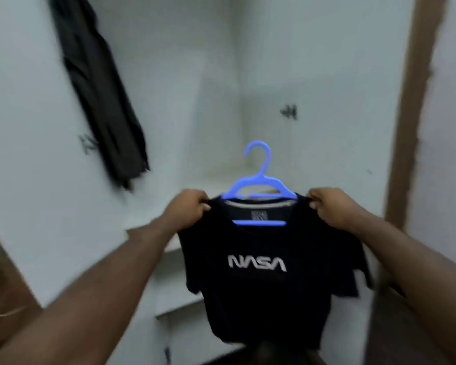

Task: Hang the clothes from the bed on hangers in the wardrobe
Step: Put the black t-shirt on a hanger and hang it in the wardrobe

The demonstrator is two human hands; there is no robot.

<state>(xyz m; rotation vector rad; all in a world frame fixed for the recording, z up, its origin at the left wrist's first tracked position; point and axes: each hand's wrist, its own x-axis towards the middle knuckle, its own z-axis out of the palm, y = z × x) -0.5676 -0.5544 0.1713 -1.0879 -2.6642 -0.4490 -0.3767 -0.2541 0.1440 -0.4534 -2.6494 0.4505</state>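
Head view: a black T-shirt [261, 291] with NASA in pale letters across its chest hangs on a blue hanger [258, 180], held up in front of the white inside of the wardrobe [221, 75]. The hanger's shoulders sit inside the shirt's neck opening, its lower bar shows through the collar, and its hook stands upright in the open air above the collar. Just left of the hanger, the left hand [191, 206] pinches the shirt's shoulder between curled fingers and thumb. Just right of the hanger, the right hand [329, 206] grasps the other shoulder in the same way. Both forearms reach in from the lower corners. The shirt's body drops straight below the hanger, with one sleeve spread out to the lower right. Well above and to the left of the hanger, a dark garment [98, 101] hangs against the white wall, too blurred to tell what it is. Below and to the left of the hanger, white shelves [174, 301] step down along the wall. Well to the right of the hanger, a brown wooden edge [411, 127] runs from top to bottom
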